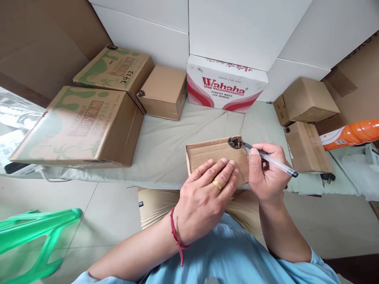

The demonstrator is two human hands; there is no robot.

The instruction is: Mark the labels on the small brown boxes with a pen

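Observation:
A small brown cardboard box lies on the cloth-covered table in front of me. My left hand rests flat on top of it, fingers stretched out side by side. Between the thumb and fingers of my right hand is a pen with a clear barrel and a black end. Its tip meets the box's far right corner, beside a dark, black-rimmed hole. The cardboard edge near that corner looks torn. My left palm hides the near part of the box.
Two coconut cartons and a plain brown box stand at the left. A white and red Wahaha carton is against the wall. More boxes and an orange bottle sit at the right. A green stool stands on the floor.

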